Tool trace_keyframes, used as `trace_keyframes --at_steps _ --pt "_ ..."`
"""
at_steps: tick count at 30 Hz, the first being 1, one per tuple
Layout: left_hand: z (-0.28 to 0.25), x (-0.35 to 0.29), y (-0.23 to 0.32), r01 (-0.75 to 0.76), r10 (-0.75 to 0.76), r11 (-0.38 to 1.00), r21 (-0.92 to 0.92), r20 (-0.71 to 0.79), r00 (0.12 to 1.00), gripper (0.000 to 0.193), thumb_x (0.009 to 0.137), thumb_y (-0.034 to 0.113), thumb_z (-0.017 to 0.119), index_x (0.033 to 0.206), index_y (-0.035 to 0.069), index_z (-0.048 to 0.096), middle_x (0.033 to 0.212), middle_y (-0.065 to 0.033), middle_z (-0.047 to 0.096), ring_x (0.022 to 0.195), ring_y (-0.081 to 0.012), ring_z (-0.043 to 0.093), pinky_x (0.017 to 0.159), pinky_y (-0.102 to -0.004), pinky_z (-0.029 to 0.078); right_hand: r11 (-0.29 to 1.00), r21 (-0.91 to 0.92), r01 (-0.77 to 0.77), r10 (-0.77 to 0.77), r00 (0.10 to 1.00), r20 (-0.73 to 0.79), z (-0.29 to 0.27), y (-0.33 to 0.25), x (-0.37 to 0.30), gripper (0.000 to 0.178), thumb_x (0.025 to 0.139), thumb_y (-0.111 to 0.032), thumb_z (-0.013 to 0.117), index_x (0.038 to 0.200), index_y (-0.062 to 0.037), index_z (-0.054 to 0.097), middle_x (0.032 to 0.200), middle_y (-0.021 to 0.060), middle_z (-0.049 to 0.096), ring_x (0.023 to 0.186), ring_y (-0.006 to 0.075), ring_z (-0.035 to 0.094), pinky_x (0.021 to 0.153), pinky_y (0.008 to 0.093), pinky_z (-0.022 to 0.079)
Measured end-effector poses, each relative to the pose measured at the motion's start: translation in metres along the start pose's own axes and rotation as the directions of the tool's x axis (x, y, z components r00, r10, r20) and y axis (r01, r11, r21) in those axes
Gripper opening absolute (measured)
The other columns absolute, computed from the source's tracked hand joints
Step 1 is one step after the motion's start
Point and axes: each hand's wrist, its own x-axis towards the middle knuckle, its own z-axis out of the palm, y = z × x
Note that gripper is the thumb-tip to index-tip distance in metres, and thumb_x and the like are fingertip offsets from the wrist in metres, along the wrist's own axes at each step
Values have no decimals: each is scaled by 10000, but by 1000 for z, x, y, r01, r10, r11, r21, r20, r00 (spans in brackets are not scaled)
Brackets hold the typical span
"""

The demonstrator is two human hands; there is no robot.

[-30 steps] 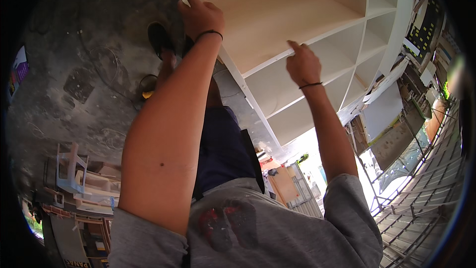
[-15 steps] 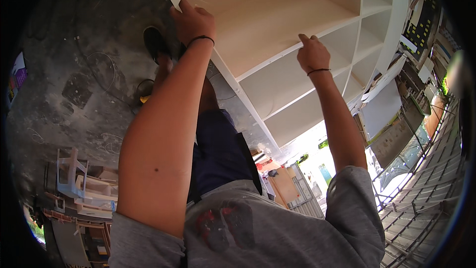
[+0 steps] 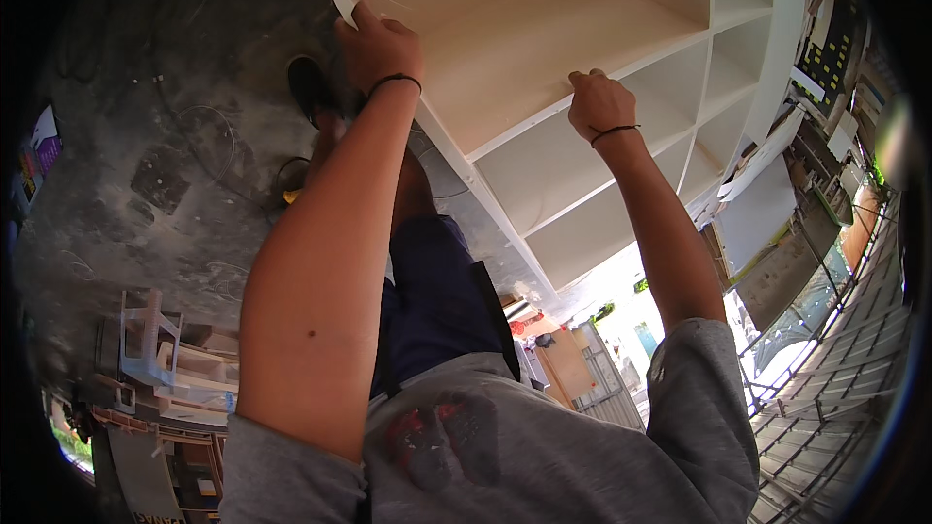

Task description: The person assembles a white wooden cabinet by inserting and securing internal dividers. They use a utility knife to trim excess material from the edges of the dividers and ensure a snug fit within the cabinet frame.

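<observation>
A large white shelf unit [image 3: 544, 121] with several open compartments lies in front of me, slanting across the upper part of the view. At its near left side, my left hand [image 3: 382, 50] is closed around the edge of the outer panel, close to the corner. My right hand [image 3: 602, 105] is curled at the front edge of a divider board in the middle of the unit. Its fingertips meet that edge, and the undersides of the fingers are hidden. A dark band circles each wrist.
A dusty grey floor [image 3: 184, 184] with thin cords lies to the left. My dark shoe [image 3: 313, 87] stands beside the unit. A pale plastic stool [image 3: 146, 335] is at lower left. Leaning boards [image 3: 752, 218] and a metal grille [image 3: 825, 378] line the right side.
My right hand has slid a little to the left along the divider's edge. My left hand keeps its hold on the panel. The whole view has shifted slightly.
</observation>
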Motion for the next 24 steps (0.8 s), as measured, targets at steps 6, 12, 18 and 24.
trace_keyframes --at_steps 6,12,18,24 --pt "-3 1 6 7 -6 999 -47 40 999 369 898 164 514 1244 48 457 1316 -280 424 1056 -415 595 835 -486 522 944 257 208 -244 963 117 32 -105 -57 271 778 -53 525 1010 -84 660 941 177 626 862 355 656 753 473 536" --pt "-6 -13 -3 -540 604 778 320 -145 784 317 891 224 539 1159 55 538 1384 -198 421 1216 -353 506 1027 -585 353 470 879 -83 6 996 91 22 -45 -68 581 776 -75 595 1343 -92 470 981 193 660 785 283 678 697 389 537" --pt "-22 -97 13 -958 204 223 183 952 230 335 897 329 485 910 81 710 931 -122 687 1024 -260 628 1085 -572 265 -92 983 -156 234 957 174 45 6 -96 436 791 -54 675 1206 -62 542 912 81 647 708 111 606 574 230 463" --pt "-33 -106 -7 -963 471 268 23 869 152 171 846 214 569 848 90 688 848 -101 668 940 -277 629 1028 -448 360 -512 835 -201 88 955 284 82 -13 -127 188 833 -58 628 1005 8 665 869 32 627 713 71 554 552 199 434"
